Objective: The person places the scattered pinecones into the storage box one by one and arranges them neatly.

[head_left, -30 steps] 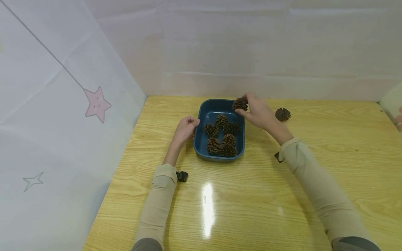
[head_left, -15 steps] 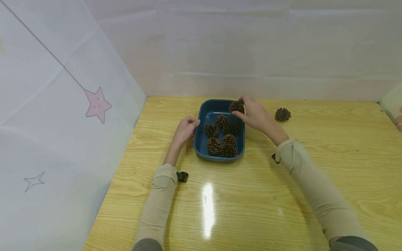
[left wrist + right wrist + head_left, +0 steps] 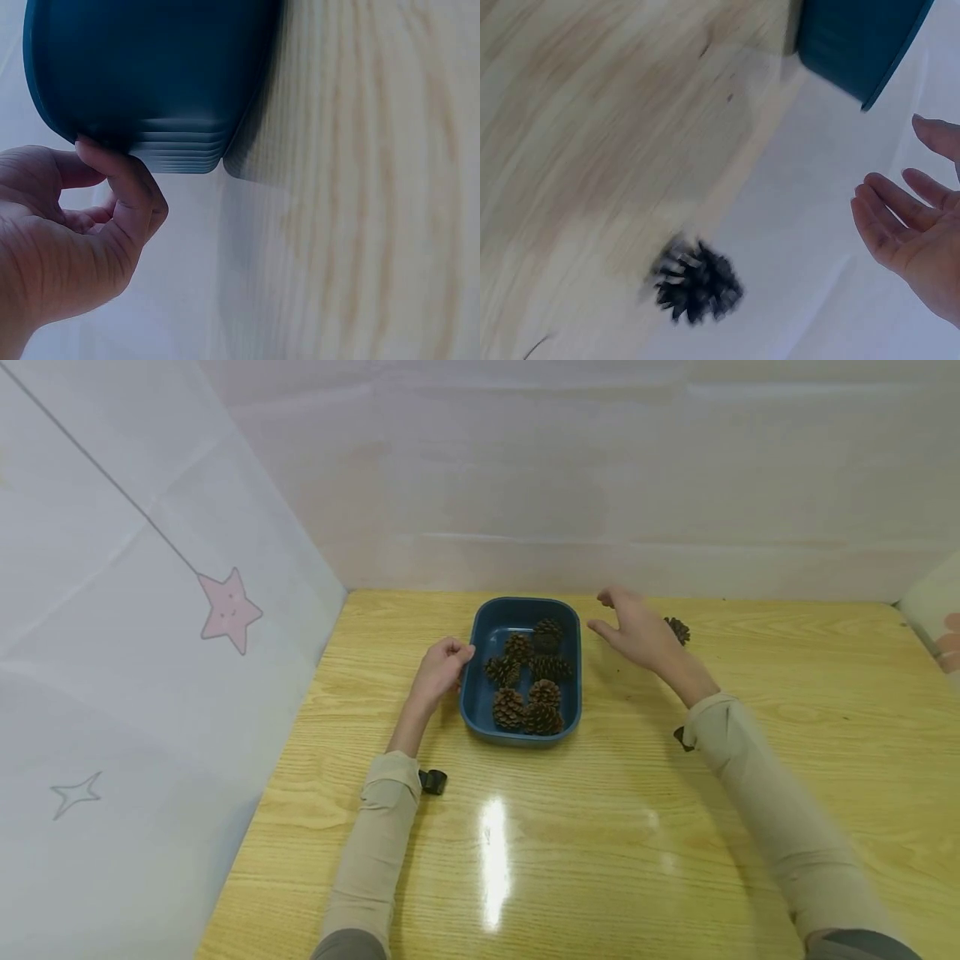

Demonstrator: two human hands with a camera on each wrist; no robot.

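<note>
A deep blue rectangular bin point(image 3: 520, 739) stands on the table with several brown pine cones point(image 3: 508, 707) inside. One pine cone point(image 3: 548, 630) lies in the bin's far right corner. My left hand point(image 3: 437, 673) pinches the bin's left rim; in the left wrist view its curled fingers point(image 3: 129, 191) meet the edge of the bin wall point(image 3: 165, 67). To the right of the bin hovers my right hand point(image 3: 637, 631), thumb and fingers spread, holding nothing. Behind it a loose pine cone point(image 3: 678, 630) is partly hidden by the hand; the right wrist view shows this cone point(image 3: 699, 285) whole but blurred.
The wooden table point(image 3: 600, 827) meets a pale cloth backdrop point(image 3: 525, 468) just beyond the bin. Another pale sheet point(image 3: 150, 693) with a pink star borders the left side. Small dark specks dot the table between the bin and the loose cone.
My right hand has lowered a pine cone into the far right corner of the bin, let it go, and moved back to the right. The left hand has stayed at the rim.
</note>
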